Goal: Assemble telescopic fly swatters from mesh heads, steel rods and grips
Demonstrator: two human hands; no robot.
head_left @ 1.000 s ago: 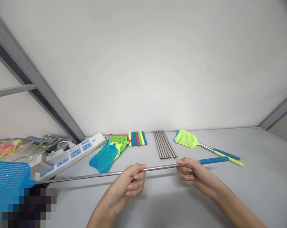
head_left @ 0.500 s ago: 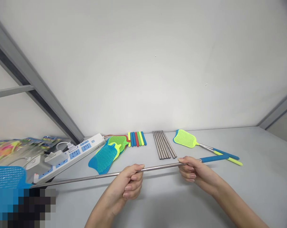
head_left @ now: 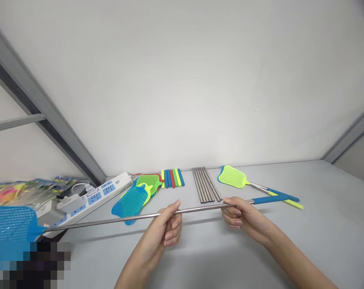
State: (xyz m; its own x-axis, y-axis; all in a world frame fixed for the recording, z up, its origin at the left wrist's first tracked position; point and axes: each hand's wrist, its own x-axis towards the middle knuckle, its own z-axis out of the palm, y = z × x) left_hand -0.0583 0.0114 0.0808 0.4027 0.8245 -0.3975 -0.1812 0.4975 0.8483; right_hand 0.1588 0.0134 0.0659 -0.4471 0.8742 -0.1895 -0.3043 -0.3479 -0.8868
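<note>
A fly swatter with an extended telescopic metal rod [head_left: 200, 208] stretches across the view just above the table. Its blue mesh head [head_left: 13, 220] is at the far left, and its blue handle grip [head_left: 269, 199] points right. My left hand [head_left: 166, 230] is closed around the middle of the rod, thumb along the top. My right hand [head_left: 240, 214] pinches the rod close to the blue grip. Behind the rod lie several loose mesh swatter heads [head_left: 130, 204], a row of coloured handle grips [head_left: 172, 178] and several bare metal rods [head_left: 204, 184].
Two assembled swatters [head_left: 232, 176], one yellow and one blue, overlap at the right on the grey table [head_left: 329, 216]. A white power strip [head_left: 103, 192] with plugs runs along the left, beside plastic-bagged items [head_left: 28, 192]. A white wall stands behind.
The swatter's head end has risen slightly. My left hand has shifted a little along the rod's middle, and my right hand has moved slightly left. The camera view has shifted a little.
</note>
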